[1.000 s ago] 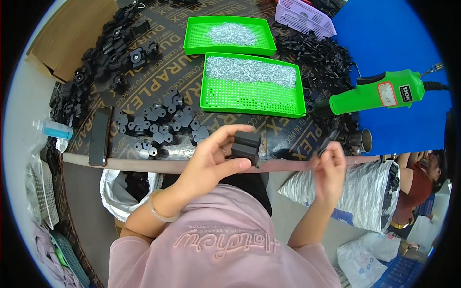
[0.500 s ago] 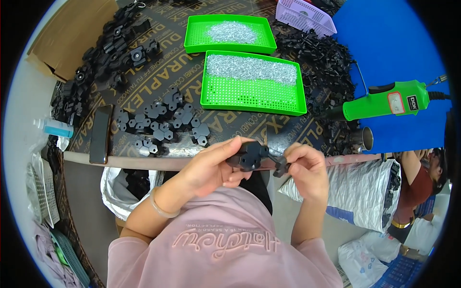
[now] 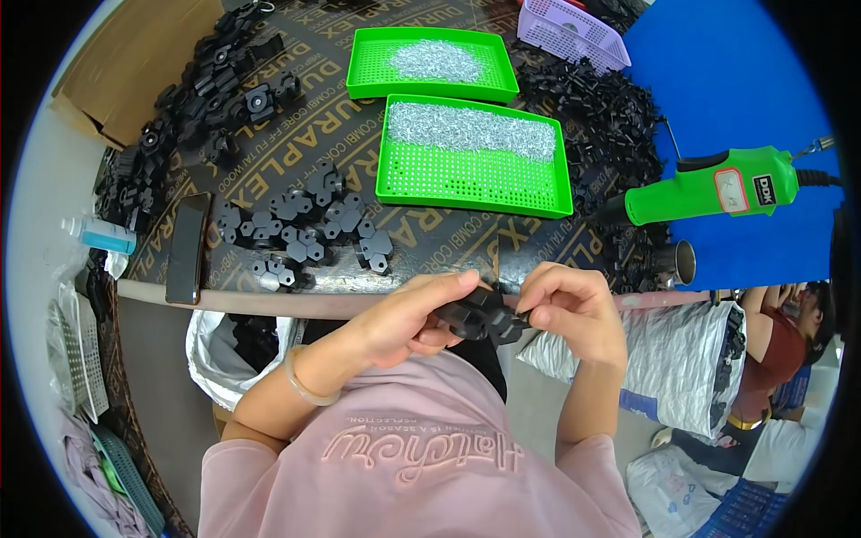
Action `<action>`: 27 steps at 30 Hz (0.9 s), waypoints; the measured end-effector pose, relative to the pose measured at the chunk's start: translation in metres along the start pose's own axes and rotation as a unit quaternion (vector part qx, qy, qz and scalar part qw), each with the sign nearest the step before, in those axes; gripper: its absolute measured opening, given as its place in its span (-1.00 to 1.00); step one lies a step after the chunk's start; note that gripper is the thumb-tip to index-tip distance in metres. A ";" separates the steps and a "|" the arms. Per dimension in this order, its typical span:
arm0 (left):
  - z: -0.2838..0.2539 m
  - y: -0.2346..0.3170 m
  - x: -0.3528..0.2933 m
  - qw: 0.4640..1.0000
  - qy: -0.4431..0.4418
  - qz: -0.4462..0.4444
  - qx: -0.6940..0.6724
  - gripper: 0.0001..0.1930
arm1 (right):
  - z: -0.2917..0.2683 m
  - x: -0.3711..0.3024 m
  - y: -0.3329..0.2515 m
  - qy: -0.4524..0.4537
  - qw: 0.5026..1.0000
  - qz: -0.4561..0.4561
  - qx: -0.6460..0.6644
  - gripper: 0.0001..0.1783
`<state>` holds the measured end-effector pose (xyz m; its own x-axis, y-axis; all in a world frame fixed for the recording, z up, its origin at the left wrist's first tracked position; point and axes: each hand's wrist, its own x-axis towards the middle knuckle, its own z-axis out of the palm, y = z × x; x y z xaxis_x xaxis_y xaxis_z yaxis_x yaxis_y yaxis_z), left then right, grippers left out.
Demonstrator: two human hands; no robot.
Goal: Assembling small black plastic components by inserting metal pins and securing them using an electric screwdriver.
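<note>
My left hand (image 3: 408,321) is closed around a chunky black plastic part (image 3: 471,314), held above my lap at the table's front edge. Against its right side, my right hand (image 3: 576,309) pinches a smaller black piece (image 3: 513,329) between thumb and fingertips. The two pieces touch; whether they are joined I cannot tell, as fingers cover part of them. Beyond my hands, several black lobed parts (image 3: 305,244) stand on the table, close to a dark phone (image 3: 188,249).
Two green trays (image 3: 386,175) hold small silver metal pieces. A green power screwdriver (image 3: 708,190) hangs at right, above a metal cup (image 3: 683,262). Small black pieces (image 3: 619,117) are heaped beside the trays; larger black parts (image 3: 215,99) pile up far left. Another person (image 3: 778,345) sits at right.
My right hand has brought the small piece left against the larger part, which has turned and dropped slightly. The hanging screwdriver has swung a little left.
</note>
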<state>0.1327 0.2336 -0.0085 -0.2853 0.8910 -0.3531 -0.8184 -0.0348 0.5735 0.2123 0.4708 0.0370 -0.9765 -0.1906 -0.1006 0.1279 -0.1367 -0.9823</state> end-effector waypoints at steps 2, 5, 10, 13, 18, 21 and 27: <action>0.004 -0.002 0.000 1.000 0.002 0.023 -0.008 -0.51 | -0.004 -0.002 0.008 0.013 0.999 -0.040 0.030 -0.86; 0.019 0.007 -0.008 0.976 0.088 0.151 0.132 -0.52 | -0.003 -0.007 0.015 0.063 0.992 -0.033 0.106 -0.81; 0.015 -0.005 -0.001 0.827 0.186 0.349 0.400 -0.45 | -0.002 -0.017 0.021 0.112 0.981 -0.029 0.155 -0.77; 0.020 -0.004 0.000 0.739 0.247 0.383 0.496 -0.47 | 0.005 -0.022 0.028 0.133 0.968 -0.025 0.211 -0.75; 0.019 -0.006 0.005 0.706 0.250 0.394 0.533 -0.49 | 0.020 -0.023 0.042 0.126 0.953 -0.045 0.272 -0.79; 0.019 0.003 0.001 0.578 0.244 0.407 0.664 -0.44 | 0.020 -0.023 0.041 0.161 0.964 -0.083 0.197 -0.83; 0.017 -0.005 0.001 0.671 0.239 0.327 0.621 -0.40 | 0.023 -0.019 0.016 0.124 0.988 -0.082 -0.051 -0.78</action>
<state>0.1449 0.2425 0.0012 -0.7517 0.6114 0.2471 0.5212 0.3213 0.7907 0.2371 0.4502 0.0266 -0.9968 0.0707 0.0372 -0.0404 -0.0450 -0.9982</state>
